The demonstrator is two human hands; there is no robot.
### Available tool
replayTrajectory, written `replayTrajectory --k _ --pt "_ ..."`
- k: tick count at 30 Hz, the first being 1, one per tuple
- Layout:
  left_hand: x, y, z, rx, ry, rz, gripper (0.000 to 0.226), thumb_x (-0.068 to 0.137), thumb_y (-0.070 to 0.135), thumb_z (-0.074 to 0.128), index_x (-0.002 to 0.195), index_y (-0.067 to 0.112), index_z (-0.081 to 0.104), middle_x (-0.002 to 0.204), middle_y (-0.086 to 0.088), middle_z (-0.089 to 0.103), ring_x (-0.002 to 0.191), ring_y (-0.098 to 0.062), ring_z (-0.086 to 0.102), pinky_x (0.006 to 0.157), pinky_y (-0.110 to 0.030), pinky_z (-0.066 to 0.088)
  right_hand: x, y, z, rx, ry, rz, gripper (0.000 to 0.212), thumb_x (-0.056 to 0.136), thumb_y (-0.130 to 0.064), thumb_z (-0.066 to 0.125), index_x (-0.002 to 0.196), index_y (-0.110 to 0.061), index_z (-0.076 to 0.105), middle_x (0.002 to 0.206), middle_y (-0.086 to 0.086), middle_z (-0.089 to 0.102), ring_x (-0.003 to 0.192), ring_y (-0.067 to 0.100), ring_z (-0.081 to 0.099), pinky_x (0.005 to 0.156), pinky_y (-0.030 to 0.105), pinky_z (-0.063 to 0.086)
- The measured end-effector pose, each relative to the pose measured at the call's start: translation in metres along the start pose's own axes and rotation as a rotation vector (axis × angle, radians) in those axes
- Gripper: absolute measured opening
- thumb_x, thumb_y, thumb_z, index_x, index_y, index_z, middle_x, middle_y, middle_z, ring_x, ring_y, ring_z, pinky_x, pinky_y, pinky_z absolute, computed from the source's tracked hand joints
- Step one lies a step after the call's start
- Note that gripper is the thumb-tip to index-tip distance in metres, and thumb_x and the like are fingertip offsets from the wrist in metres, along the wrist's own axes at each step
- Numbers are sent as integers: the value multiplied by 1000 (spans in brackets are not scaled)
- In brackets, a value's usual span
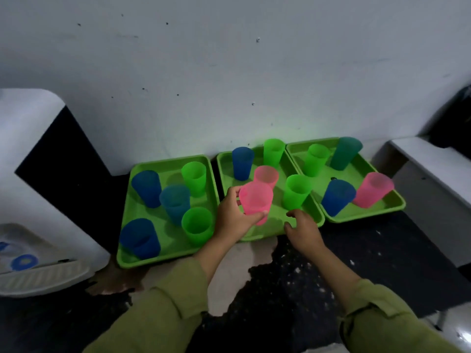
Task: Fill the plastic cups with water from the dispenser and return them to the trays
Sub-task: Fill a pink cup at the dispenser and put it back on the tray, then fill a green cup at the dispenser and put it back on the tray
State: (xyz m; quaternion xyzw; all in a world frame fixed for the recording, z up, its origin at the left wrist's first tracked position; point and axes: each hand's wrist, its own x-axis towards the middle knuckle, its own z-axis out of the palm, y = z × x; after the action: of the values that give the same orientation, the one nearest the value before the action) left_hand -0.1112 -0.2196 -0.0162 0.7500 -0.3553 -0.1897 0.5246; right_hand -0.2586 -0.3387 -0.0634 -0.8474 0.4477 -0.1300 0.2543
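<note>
Head view: left hand (233,217) grips translucent pink plastic cup (254,202) over middle green tray (276,222); right hand (303,229) loose, empty. Probable pick-up; next, carry to white dispenser (28,174).

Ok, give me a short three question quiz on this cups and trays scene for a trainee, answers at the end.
1. Which hand grips the pink cup at the middle tray? A left, B right, C both.
2. True or false: the right tray holds two pink cups.
3. Fill in: the left tray holds ___ cups.
Key: 1 A, the left hand grips it and the right hand holds nothing. 2 false. 3 five.
</note>
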Motion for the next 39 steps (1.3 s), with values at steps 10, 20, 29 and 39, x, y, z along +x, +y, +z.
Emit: replayTrajectory --k 10,20,29,39 --pt "36 -25 47 144 37 -125 73 55 25 87 116 16 48 109 0 58 91 -15 54 72 -24 43 20 38 0 -52 -108 -27 30 85 -15 58 113 -3 57 114 17 56 106 31 52 85 34 44" --pt "38 -39 57 219 25 -146 82 57 30 85 125 19 41 120 -3 56 102 -20 55 80 -25 45 17 82 8 -351 -88 -291 24 97 -24 44 93 -10 64 92 8 62 98 29 57 115 40 16" --pt "42 -9 71 604 159 209 83 64 56 72 128 13 42 128 -5 48 118 -22 44 97 -34 38 13 82 16 -337 163 -394 35 92 -25 34 75 -10 61 74 6 57 78 29 60 108 46 23" --pt "109 27 134 962 -420 332 92 77 56 62 144 9 21 149 -10 29 143 -27 6 114 -52 -1 14 82 15 -343 135 -381 34 91 -25 36 76 -9 62 75 8 60 82 29 62 108 46 24"
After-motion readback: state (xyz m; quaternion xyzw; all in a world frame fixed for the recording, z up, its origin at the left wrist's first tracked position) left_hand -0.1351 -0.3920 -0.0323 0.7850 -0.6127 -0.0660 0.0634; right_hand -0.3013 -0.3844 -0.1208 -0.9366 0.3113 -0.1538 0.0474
